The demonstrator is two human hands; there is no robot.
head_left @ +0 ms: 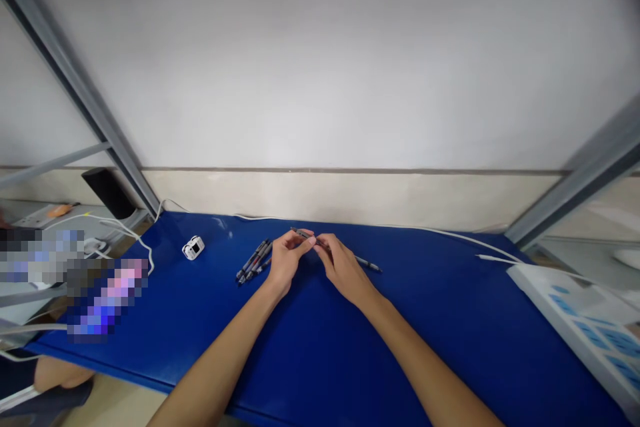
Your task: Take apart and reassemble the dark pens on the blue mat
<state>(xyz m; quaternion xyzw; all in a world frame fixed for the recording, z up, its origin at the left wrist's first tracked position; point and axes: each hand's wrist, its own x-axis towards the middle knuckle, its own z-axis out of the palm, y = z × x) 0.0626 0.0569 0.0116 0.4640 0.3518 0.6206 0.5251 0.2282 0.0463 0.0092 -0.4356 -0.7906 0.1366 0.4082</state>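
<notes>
My left hand (285, 257) and my right hand (342, 267) meet above the middle of the blue table, fingers closed in a pinch. Between them is a dark, slim pen (303, 233), gripped by both hands and partly covered by the fingers. Just left of my left hand lies a small group of grey and dark pens (253, 262), side by side and slanting; the hand hides part of it. Another pen (369, 263) rests on the table beyond my right hand, its near end hidden behind that hand.
A small white device (193, 248) with a dark screen sits left on the blue table (320, 360). A pixelated patch (107, 300) covers the left edge. At right stands a white box (575, 327) with blue markings. A white cable (450, 232) runs along the wall.
</notes>
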